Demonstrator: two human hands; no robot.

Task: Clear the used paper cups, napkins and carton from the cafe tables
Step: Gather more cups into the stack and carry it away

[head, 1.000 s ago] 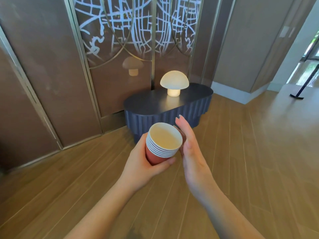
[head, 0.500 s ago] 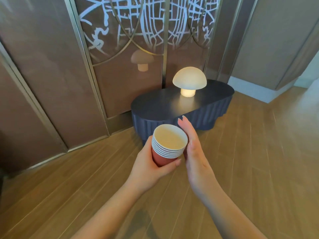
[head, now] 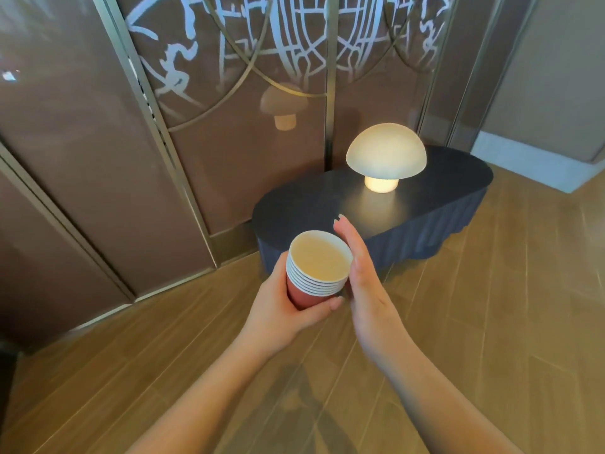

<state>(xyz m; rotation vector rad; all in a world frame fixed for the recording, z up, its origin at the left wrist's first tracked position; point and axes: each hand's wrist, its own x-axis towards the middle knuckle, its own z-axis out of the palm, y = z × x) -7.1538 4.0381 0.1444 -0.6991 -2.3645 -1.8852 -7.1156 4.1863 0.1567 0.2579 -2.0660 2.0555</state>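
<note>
The stack of paper cups (head: 317, 268) sits in the left hand (head: 278, 309), held out in front of the person above the wooden floor (head: 491, 322). The cups are nested one inside another, so that a row of white rims shows above a terracotta-red outer wall, and the top cup's pale inside faces the camera (it looks dry and bare, so far as the light lets one judge). The left hand's thumb curls across the front of the lowest cup, and the rest of that hand wraps behind it, gripping the stack.

The right hand (head: 363, 286) stands edge-on just beside the stack's right side, its fingers (head: 348, 239) straight and pressed together, pointing up and away. Whether the palm actually touches the cups cannot be told from this angle.

Beyond the hands stands a low dark oval table (head: 442, 204) with a ribbed side, and on it a lit mushroom-shaped lamp (head: 386, 155). Behind the table runs a brown panelled screen (head: 98, 142) with brass frames and a white line pattern; the lamp's reflection shows in it.
</note>
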